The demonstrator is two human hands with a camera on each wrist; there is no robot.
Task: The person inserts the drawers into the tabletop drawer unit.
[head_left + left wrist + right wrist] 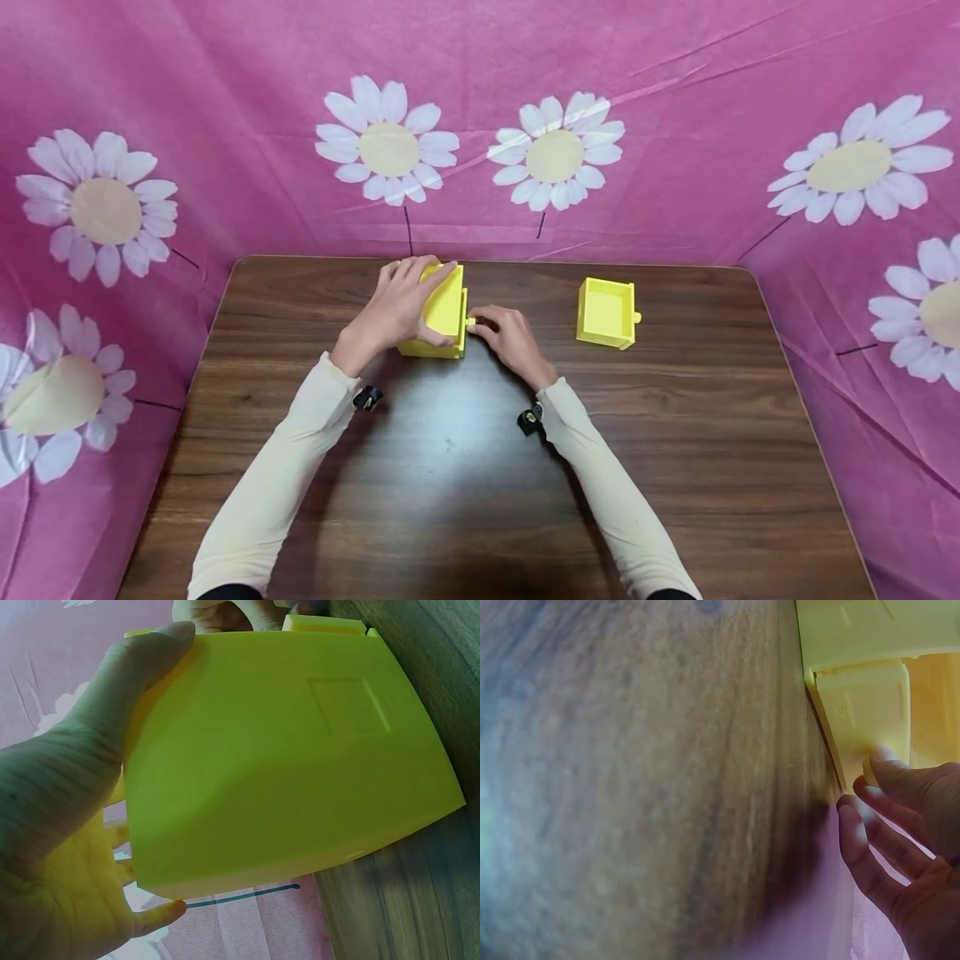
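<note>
A yellow toy cabinet [444, 310] stands near the back of the table, left of the middle. My left hand [396, 305] grips it from above and the left, with thumb and fingers spread around its top and sides. At its right face, a yellow drawer [866, 712] sits in one slot with its front sticking out slightly. Thumb and index finger of my right hand [513, 337] pinch the small knob [471, 322] of that drawer. In the right wrist view, an open slot [935, 705] shows alongside the drawer front.
A second yellow drawer [606, 312] rests on the dark wooden table [465, 492] to the right, open side up, its knob facing right. Pink cloth [480, 50] with printed white flowers hangs behind the table and along both sides.
</note>
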